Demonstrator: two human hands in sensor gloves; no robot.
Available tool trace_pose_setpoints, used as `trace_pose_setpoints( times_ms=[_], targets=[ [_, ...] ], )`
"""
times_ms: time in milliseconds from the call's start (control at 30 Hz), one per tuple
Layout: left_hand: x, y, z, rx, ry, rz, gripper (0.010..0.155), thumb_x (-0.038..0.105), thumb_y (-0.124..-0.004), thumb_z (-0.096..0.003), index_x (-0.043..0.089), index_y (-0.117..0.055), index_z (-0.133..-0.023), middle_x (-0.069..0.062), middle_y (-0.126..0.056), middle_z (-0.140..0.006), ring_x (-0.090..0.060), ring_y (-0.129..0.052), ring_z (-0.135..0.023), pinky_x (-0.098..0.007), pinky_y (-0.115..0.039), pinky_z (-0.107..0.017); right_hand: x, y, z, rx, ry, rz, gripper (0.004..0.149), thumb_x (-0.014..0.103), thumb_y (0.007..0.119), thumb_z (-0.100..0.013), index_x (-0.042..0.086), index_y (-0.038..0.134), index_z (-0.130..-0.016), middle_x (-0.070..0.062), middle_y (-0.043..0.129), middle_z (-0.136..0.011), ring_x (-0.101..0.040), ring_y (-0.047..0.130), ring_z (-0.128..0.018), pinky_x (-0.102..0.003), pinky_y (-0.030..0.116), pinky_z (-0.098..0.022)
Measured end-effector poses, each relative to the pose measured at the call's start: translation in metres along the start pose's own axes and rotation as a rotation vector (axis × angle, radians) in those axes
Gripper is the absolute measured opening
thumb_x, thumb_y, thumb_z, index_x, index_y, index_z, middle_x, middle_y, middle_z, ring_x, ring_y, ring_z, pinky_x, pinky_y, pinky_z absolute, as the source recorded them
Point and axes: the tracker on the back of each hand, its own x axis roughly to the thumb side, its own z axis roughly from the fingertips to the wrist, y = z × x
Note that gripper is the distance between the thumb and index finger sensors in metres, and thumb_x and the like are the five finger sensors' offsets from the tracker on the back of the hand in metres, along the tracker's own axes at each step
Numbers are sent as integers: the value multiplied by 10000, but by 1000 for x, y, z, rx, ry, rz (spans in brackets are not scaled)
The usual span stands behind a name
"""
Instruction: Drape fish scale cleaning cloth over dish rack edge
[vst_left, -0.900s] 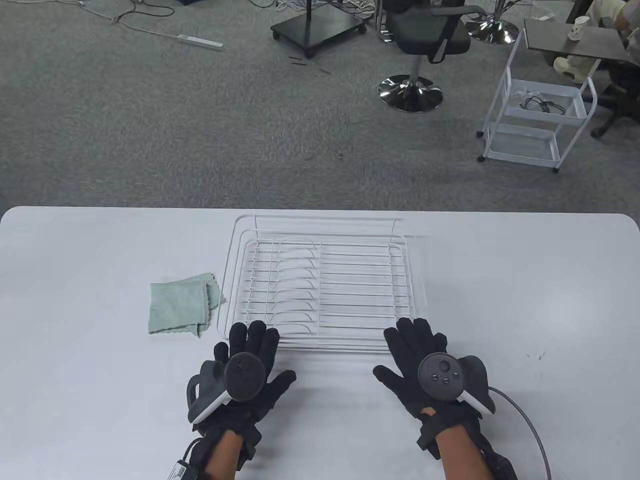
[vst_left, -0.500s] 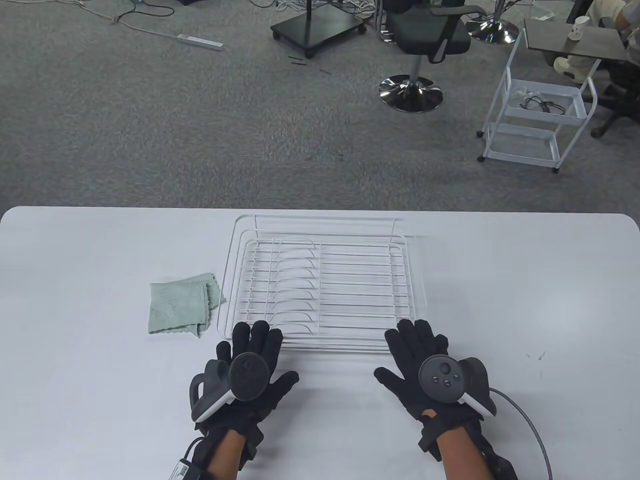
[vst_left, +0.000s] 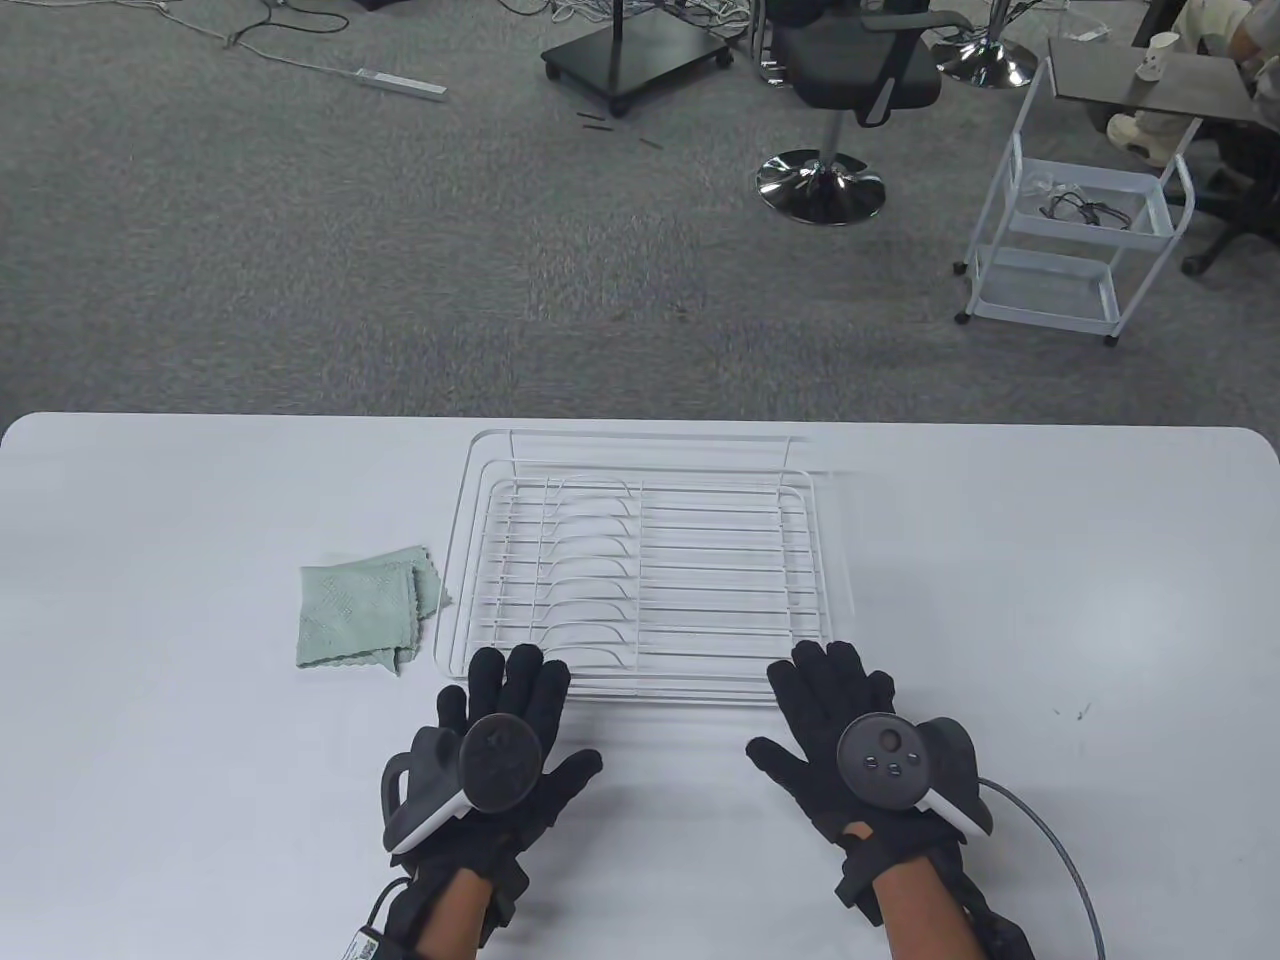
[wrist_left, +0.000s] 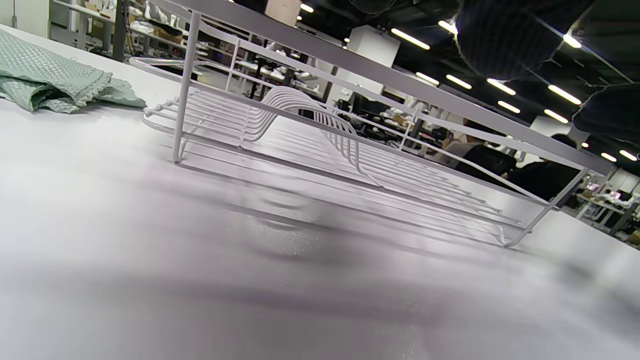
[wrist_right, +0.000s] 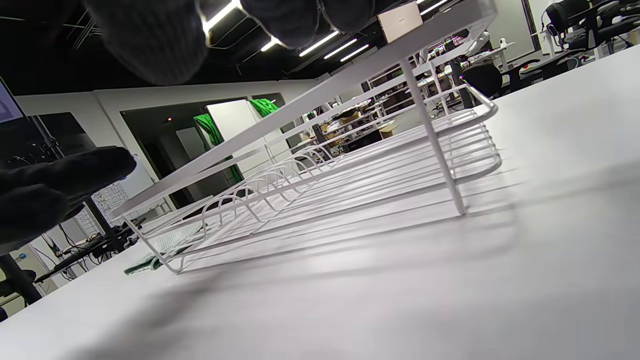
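Resting palm-down at the near edge of the white counter (vst_left: 200, 780), both your hands sit in front of the dish rack (vst_left: 640, 570). Your left hand (vst_left: 500, 745) has its fingers spread flat, with the fingertips (vst_left: 520, 665) reaching the rack's near left corner; whether they touch the wire cannot be told from the table view. Your right hand (vst_left: 850, 740) is also spread, thumb out to the side, its fingertips at the near right corner of the rack. Neither hand grips anything.

The white wire dish rack stands in the middle of the counter, its rim rail raised above a floor of parallel wires with a row of curved plate dividers (wrist_left: 310, 107) toward its left half. In the left wrist view the rim rail (wrist_left: 400, 80) runs just under your gloved fingertips (wrist_left: 505, 35). In the right wrist view the rail (wrist_right: 320, 95) passes just below your fingers (wrist_right: 145, 35) too.

The pale green fish scale cleaning cloth (vst_left: 365, 607) lies loosely folded on the counter just beside the rack's left side, its right edge close to the rack wire. It sits ahead of and to the left of your left hand, apart from it.
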Motion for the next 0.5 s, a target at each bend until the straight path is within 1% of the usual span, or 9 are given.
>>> trace_pose_setpoints(
  times_ms=[167, 267, 333, 400, 433, 500],
  targets=[
    [-2, 1, 0, -9, 10, -12, 910, 685, -702, -536, 265, -256, -1210, 3, -145, -1232, -334, -36, -1116, -615, -152, -761, 1, 0, 0, -6, -11, 2, 732, 586, 651, -586, 175, 405, -1139, -177, 303, -1192, -435, 164, -1059, -663, 211, -700],
    [-12, 10, 2, 8, 25, -10, 956, 687, -735, -515, 256, -230, -1204, -4, -119, -1226, -336, -30, -1113, -602, -152, -765, 1, -2, 0, -11, -15, -7, 733, 585, 652, -586, 173, 405, -1139, -175, 300, -1193, -435, 163, -1060, -662, 211, -700],
    [-26, 22, 4, 48, 48, 33, 995, 693, -747, -501, 241, -204, -1202, -17, -100, -1221, -342, -28, -1113, -594, -155, -768, 1, -3, 1, -19, -15, -13, 732, 585, 652, -586, 175, 405, -1139, -175, 300, -1193, -433, 165, -1060, -662, 212, -701],
    [-58, 41, 6, 131, 84, 188, 1037, 697, -765, -480, 233, -179, -1199, -23, -86, -1220, -341, -28, -1118, -588, -157, -776, 0, -5, 1, -27, -15, -24, 732, 585, 650, -587, 174, 404, -1140, -175, 298, -1193, -432, 164, -1061, -661, 212, -701],
    [-71, 49, 5, 166, 110, 225, 1048, 687, -784, -464, 232, -187, -1194, -20, -94, -1219, -336, -38, -1121, -585, -162, -779, -1, -6, 1, -32, -14, -27, 733, 585, 651, -586, 173, 403, -1140, -174, 299, -1193, -432, 164, -1061, -662, 213, -700],
    [-100, 61, 2, 186, 172, 211, 1050, 689, -775, -455, 230, -188, -1193, -22, -103, -1220, -338, -56, -1127, -584, -178, -783, -1, -6, 1, -34, -10, -31, 733, 584, 651, -587, 171, 405, -1140, -178, 301, -1193, -433, 166, -1061, -662, 213, -701]
  ],
)
